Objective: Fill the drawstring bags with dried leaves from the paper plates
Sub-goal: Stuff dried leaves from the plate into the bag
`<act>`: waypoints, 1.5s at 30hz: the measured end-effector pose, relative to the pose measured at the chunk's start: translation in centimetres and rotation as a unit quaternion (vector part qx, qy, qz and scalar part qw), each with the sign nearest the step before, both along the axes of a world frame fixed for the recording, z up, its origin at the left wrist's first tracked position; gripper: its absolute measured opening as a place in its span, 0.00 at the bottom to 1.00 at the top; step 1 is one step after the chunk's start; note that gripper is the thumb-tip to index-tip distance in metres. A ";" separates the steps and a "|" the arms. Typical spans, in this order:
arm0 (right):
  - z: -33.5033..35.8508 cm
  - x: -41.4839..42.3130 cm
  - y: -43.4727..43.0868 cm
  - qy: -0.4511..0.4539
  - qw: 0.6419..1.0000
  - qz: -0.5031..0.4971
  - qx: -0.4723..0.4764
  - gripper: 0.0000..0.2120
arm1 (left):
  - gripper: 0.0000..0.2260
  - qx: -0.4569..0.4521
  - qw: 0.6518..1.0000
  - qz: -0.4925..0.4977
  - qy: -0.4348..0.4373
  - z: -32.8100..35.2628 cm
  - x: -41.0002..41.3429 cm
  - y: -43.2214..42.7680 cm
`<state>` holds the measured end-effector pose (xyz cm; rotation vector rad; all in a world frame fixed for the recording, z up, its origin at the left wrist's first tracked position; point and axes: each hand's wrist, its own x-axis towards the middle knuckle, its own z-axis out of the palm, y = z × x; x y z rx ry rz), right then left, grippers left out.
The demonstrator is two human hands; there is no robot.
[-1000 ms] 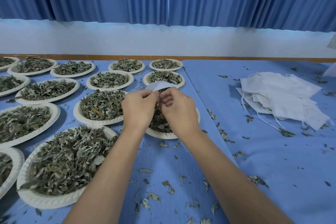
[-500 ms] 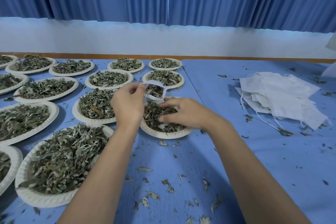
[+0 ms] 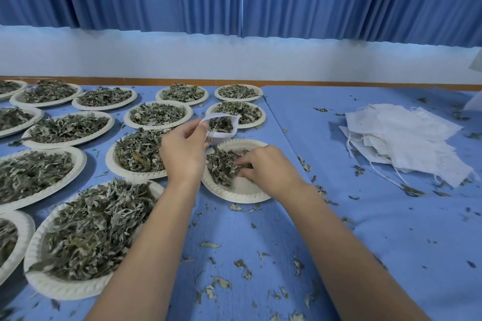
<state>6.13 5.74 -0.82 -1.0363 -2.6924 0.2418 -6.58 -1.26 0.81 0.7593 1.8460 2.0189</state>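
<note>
drawstring bag held mouth-open just over far rim of the paper plate, some leaf already inside; left hand pinches bag's edge, fingers curled. dried leaves piled on plate's left side, right hand down in them, fingers curled round a clump. Step: grabbing a handful. Next, probably: lift clump into bag, mouth must be kept wide. Spare bags stacked at right on bench, full plates at left
</note>
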 end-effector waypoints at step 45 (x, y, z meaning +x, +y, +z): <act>2.3 -1.2 -1.2 0.155 0.980 -0.120 -0.005 0.10 | 0.08 -0.079 0.977 -0.133 0.145 -1.6 2.2 1.0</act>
